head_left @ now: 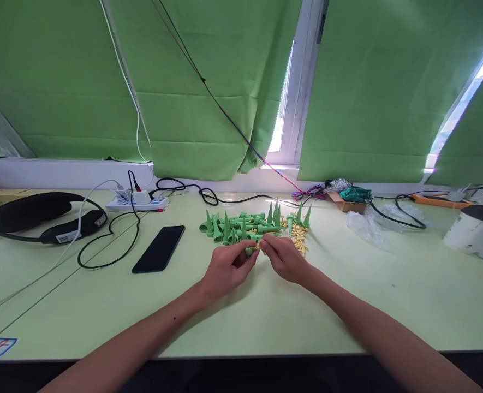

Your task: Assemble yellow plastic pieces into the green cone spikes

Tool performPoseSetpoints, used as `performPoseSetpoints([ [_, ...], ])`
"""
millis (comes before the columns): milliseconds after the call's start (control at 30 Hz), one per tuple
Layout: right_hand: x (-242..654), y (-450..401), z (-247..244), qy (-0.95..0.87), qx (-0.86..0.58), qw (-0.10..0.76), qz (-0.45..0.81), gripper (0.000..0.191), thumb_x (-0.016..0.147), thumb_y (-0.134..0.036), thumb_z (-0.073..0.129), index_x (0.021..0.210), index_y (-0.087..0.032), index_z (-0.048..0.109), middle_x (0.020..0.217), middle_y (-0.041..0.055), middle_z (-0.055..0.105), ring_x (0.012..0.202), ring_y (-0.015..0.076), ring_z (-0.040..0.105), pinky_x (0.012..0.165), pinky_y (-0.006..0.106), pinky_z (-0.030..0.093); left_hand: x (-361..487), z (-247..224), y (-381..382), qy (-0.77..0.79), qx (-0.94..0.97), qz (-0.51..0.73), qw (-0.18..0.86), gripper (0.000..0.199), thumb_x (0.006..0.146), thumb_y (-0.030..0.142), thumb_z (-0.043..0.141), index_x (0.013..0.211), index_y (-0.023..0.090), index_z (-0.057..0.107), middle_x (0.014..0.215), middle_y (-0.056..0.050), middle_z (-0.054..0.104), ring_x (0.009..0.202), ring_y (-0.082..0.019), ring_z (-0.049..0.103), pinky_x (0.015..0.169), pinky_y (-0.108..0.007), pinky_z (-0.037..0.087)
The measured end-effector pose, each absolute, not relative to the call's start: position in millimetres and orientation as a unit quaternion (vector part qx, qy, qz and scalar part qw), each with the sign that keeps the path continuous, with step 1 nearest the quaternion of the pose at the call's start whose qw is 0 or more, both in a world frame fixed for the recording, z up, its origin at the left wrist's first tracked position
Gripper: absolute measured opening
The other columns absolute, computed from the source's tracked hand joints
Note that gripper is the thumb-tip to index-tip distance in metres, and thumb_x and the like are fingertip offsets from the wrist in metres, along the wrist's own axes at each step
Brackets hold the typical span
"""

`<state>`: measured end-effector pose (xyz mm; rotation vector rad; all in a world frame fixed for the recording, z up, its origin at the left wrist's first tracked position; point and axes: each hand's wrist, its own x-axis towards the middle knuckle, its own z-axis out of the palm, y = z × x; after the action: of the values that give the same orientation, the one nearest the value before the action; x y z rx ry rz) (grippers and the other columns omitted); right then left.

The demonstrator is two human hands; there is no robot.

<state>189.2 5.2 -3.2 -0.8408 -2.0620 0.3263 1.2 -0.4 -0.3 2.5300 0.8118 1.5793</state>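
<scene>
My left hand and my right hand meet at the fingertips just in front of a heap of green cone-shaped pieces. Between the left thumb and fingers is a small yellow piece, seen end-on. The right fingers are pinched together beside it; what they hold, if anything, is hidden. Some green cones stand upright and others lie on their sides. Small yellow pieces are spread at the heap's right side, partly behind my right hand.
A black phone lies left of the hands. Farther left are a black headband-like device, cables and a white power strip. At the right are a small cardboard box, clear plastic bags and a white roll.
</scene>
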Motion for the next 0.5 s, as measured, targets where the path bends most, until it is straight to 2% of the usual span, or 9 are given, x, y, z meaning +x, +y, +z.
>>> performPoseSetpoints([
  [300, 188.1, 3.8, -3.5, -0.827, -0.34, 0.431, 0.126, 0.03, 0.103, -0.031, 0.035, 0.075, -0.022, 0.037, 0.063, -0.0033, 0.043, 0.055, 0.0121, 0.036, 0.057, 0.027, 0.028, -2.1, -2.8, 1.2, 0.241, 0.831, 0.493, -0.097, 0.013, 0.087, 0.014, 0.063, 0.098, 0.019, 0.065, 0.061, 0.006, 0.065, 0.042, -0.004, 0.046, 0.046, -0.018, 0.036],
  [500, 188.5, 2.9, -0.8, -0.83, -0.338, 0.427, 0.118, 0.031, 0.102, -0.03, 0.035, 0.073, -0.022, 0.035, 0.062, -0.0033, 0.041, 0.054, 0.0121, 0.034, 0.056, 0.027, 0.027, -4.4, -4.5, 2.2, 0.239, 0.837, 0.475, -0.128, 0.019, 0.087, 0.012, 0.057, 0.102, 0.021, 0.065, 0.064, 0.004, 0.069, 0.041, -0.005, 0.049, 0.047, -0.019, 0.036],
])
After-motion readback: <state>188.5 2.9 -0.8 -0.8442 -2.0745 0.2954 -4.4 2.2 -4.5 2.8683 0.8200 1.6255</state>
